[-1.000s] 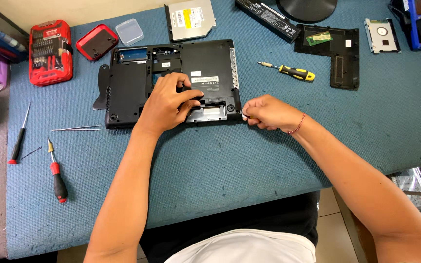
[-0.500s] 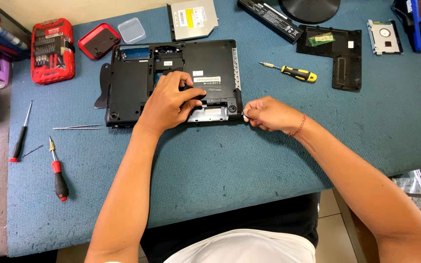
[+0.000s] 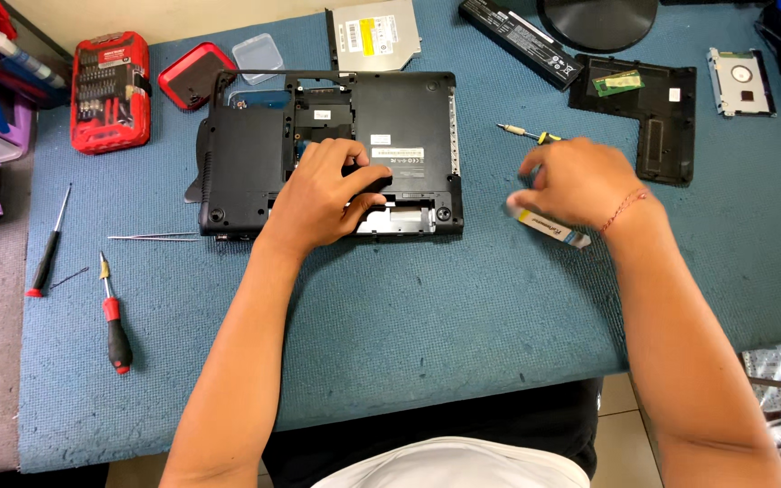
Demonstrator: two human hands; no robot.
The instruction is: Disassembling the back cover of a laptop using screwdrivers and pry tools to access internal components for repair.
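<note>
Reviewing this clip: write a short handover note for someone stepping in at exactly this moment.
Left hand: flat on the upturned black laptop, fingers at its open front bay.
Right hand: off the laptop, over the yellow-handled screwdriver on the blue mat; grip unclear.
Done: battery, optical drive and bottom cover panel lie removed beyond the laptop.
Left: the base shell is still on.

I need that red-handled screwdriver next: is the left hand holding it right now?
No, the left hand rests flat on the upturned black laptop, while the red-handled screwdriver lies apart on the blue mat.
</note>
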